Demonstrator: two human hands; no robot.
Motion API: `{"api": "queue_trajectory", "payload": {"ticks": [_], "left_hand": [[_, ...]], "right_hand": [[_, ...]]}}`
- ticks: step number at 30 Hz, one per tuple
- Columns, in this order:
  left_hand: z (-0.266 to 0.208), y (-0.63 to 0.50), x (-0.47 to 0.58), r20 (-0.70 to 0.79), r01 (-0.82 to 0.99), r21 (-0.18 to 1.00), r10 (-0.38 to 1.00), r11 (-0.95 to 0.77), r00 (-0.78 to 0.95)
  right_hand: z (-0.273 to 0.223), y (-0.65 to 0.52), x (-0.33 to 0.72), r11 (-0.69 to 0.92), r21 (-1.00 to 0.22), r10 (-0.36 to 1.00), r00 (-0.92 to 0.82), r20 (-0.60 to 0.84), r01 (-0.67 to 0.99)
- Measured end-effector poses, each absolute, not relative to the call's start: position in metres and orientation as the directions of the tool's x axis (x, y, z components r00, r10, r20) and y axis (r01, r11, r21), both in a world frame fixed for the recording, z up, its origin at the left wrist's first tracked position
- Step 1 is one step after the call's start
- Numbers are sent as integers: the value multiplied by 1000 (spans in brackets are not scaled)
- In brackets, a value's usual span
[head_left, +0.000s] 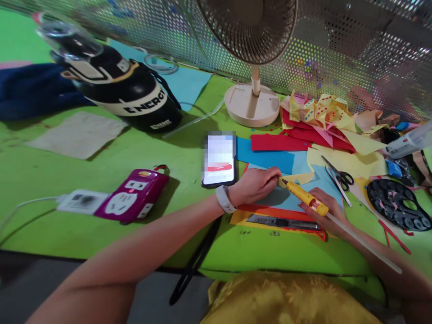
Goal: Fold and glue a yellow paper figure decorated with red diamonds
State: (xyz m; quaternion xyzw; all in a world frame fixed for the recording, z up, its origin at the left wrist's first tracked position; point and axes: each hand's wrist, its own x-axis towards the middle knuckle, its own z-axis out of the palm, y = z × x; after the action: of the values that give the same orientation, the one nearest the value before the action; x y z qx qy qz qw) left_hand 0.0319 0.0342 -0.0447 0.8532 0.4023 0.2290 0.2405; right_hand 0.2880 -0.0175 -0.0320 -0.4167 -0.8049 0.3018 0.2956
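Observation:
My right hand [324, 204] is wrapped round a yellow hot glue gun [305, 197], with a long pale glue stick [364, 243] jutting from its back end. The nozzle points left, close to the fingertips of my left hand [258, 183]. Those fingers are pinched together on one end of a curved pale yellow paper strip [299, 180]. Beneath both hands lies light blue paper [270, 198]. Just below, a utility knife [283, 222] rests on orange and yellow sheets. A phone [219, 177] with a lit screen lies beside my left wrist.
A small fan [251, 105] stands at the back before a perforated metal panel. Left are a large black bottle [135, 94] and a purple power adapter [133, 195]. Rightward lie scissors [342, 177], a black paint palette [398, 202], red paper [276, 142] and folded yellow paper pieces [327, 108].

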Motion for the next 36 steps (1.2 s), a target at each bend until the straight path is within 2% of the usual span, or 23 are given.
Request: {"api": "queue_trajectory", "payload": {"ticks": [7, 17, 25, 30, 36], "left_hand": [[-49, 36, 32, 206, 590, 553, 783, -588, 587], [-50, 39, 30, 225, 588, 521, 764, -619, 605], [-50, 38, 29, 262, 595, 480, 753, -644, 604], [-49, 38, 29, 254, 593, 498, 760, -633, 598], [-48, 38, 29, 257, 599, 489, 761, -634, 596]], "right_hand": [[-30, -16, 288, 489, -736, 843, -472, 259, 468], [-31, -16, 289, 518, -671, 852, -394, 345, 530], [-28, -17, 286, 575, -622, 816, -429, 387, 532], [-27, -17, 284, 596, -587, 802, -440, 404, 548], [-29, -17, 287, 597, -609, 799, -457, 391, 522]]}}
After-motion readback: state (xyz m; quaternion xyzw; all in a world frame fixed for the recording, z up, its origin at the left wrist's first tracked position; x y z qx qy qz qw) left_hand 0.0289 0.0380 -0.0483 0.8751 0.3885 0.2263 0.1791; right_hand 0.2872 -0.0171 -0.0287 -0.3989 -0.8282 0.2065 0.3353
